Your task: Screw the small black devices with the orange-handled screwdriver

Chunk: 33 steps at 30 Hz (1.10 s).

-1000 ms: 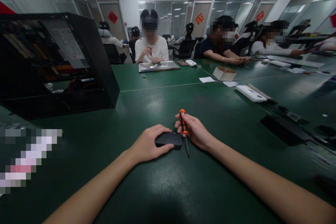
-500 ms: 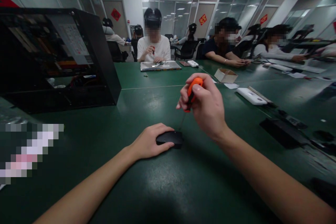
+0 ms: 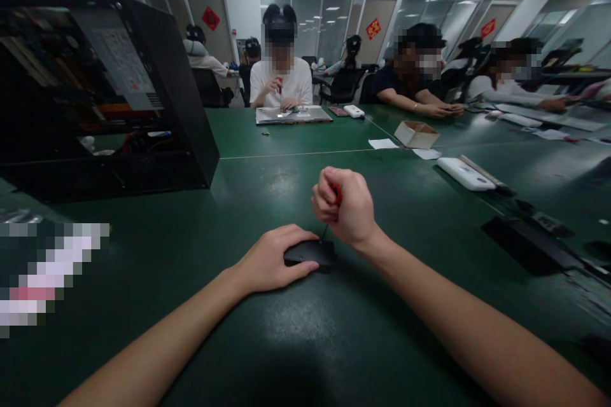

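My left hand (image 3: pixel 275 259) grips a small black box-like part (image 3: pixel 312 255) from its left side, fingers along the far edge and thumb along the near edge. The part lies on the green tabletop (image 3: pixel 267 343). A fist of my right hand (image 3: pixel 347 203) wraps round the orange handle of a screwdriver (image 3: pixel 325 231). Its thin shaft slants down to the far right area of the black part's top. Whether the tip sits in a screw is too small to tell. Most of the handle is hidden by my fingers.
An open black computer case (image 3: pixel 191 108) stands at the left. Across the table a person in a white shirt (image 3: pixel 300 79) works on a flat panel (image 3: pixel 293 116). To the right are a small open carton (image 3: pixel 416 135), a white device (image 3: pixel 465 174) and a black block (image 3: pixel 529 245).
My right hand has come down and slightly left, its fingers closing fully round the screwdriver handle. The screwdriver's tip has reached the black part. My left hand has hardly moved.
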Each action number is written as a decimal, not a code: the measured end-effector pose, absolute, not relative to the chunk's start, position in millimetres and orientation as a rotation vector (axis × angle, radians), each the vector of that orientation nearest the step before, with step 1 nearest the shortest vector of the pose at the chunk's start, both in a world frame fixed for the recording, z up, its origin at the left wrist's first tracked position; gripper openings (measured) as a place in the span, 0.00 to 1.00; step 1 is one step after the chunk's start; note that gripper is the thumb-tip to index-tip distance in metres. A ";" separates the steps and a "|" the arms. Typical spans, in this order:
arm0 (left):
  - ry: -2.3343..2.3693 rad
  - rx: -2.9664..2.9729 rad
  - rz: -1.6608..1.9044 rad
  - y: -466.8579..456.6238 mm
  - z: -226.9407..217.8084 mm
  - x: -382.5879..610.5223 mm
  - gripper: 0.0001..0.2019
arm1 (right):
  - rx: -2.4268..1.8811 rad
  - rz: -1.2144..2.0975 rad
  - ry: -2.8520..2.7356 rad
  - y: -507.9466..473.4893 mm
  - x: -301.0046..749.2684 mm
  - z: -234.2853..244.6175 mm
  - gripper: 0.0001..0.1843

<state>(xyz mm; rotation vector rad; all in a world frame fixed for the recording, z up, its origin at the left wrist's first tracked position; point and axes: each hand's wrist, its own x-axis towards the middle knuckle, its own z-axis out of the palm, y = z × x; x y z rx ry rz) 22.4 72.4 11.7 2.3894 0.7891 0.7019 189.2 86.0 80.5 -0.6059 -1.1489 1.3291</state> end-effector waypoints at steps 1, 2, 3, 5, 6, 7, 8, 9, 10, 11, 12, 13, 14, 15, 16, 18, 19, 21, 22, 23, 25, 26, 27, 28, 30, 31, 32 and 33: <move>0.789 2.389 0.699 72.3 11.8 22.4 0.18 | -0.612 1.342 -1.142 87.4 188.8 78.3 0.21; 0.787 2.389 0.697 72.3 11.9 22.4 0.18 | -0.616 1.356 -1.136 88.2 188.8 77.5 0.21; 0.784 2.389 0.692 72.3 12.0 22.3 0.18 | -0.612 1.365 -1.131 88.2 189.4 78.3 0.21; 0.780 2.389 0.688 72.2 12.0 22.3 0.19 | -0.586 1.367 -1.128 86.4 192.2 83.9 0.22; 0.780 2.390 0.689 72.2 11.8 22.2 0.18 | -0.568 1.361 -1.133 84.8 194.3 88.0 0.23; 0.782 2.390 0.692 72.1 11.5 22.2 0.18 | -0.552 1.353 -1.141 83.2 196.4 92.2 0.23; 0.784 2.390 0.695 72.1 11.1 22.2 0.19 | -0.540 1.346 -1.151 81.6 198.4 95.9 0.24; 0.785 2.390 0.699 72.0 10.8 22.2 0.19 | -0.533 1.343 -1.161 80.4 200.0 98.7 0.24; 0.786 2.389 0.703 71.9 10.5 22.2 0.19 | -0.530 1.346 -1.169 79.8 201.0 100.2 0.25; 0.787 2.388 0.706 71.8 10.2 22.1 0.19 | -0.530 1.352 -1.172 79.7 201.3 100.4 0.25; 0.787 2.387 0.709 71.8 10.1 22.1 0.19 | -0.532 1.362 -1.169 80.3 201.1 99.4 0.25; 0.786 2.387 0.711 71.7 10.1 22.1 0.19 | -0.537 1.376 -1.163 81.3 200.4 97.6 0.25; 0.786 2.386 0.711 71.7 10.1 22.1 0.19 | -0.543 1.390 -1.154 82.6 199.5 95.5 0.25; 0.785 2.386 0.710 71.6 10.1 22.0 0.19 | -0.549 1.403 -1.144 84.1 198.6 93.4 0.24; 0.785 2.387 0.708 71.6 10.0 22.0 0.19 | -0.553 1.416 -1.136 85.4 197.8 91.6 0.24; 0.787 2.388 0.705 71.8 9.6 21.9 0.19 | -0.552 1.444 -1.131 87.1 196.8 89.4 0.23; 0.787 2.389 0.703 71.8 9.2 21.8 0.19 | -0.545 1.452 -1.136 87.3 196.5 88.7 0.22; 0.786 2.385 0.704 72.0 8.4 21.6 0.19 | -0.518 1.459 -1.170 85.9 196.2 87.8 0.22; 0.786 2.382 0.705 72.1 7.9 21.5 0.19 | -0.502 1.454 -1.205 84.5 196.0 87.3 0.22; 0.786 2.379 0.704 72.2 7.6 21.4 0.19 | -0.490 1.437 -1.252 82.8 195.9 87.0 0.21; 0.794 2.374 0.704 72.1 7.1 21.3 0.19 | -0.491 1.367 -1.373 79.2 196.1 87.3 0.17; 0.800 2.373 0.703 72.0 7.0 21.4 0.20 | -0.505 1.307 -1.438 77.6 196.8 88.6 0.14; 0.806 2.373 0.702 71.9 7.0 21.4 0.20 | -0.521 1.229 -1.503 76.3 197.9 90.8 0.10; 0.813 2.375 0.702 71.8 7.0 21.5 0.20 | -0.541 1.135 -1.573 75.3 199.6 93.9 0.06; 0.821 2.378 0.706 71.6 7.3 21.7 0.20 | -0.597 0.900 -1.770 73.9 205.1 102.9 0.04; 0.818 2.377 0.707 71.6 7.5 21.8 0.21 | -0.646 0.756 -1.889 73.1 208.5 108.3 0.05; 0.811 2.375 0.707 71.5 7.8 21.8 0.21 | -0.713 0.602 -2.001 71.8 212.2 113.9 0.05; 0.805 2.372 0.708 71.6 8.0 21.9 0.21 | -0.794 0.448 -2.095 70.0 215.7 119.5 0.06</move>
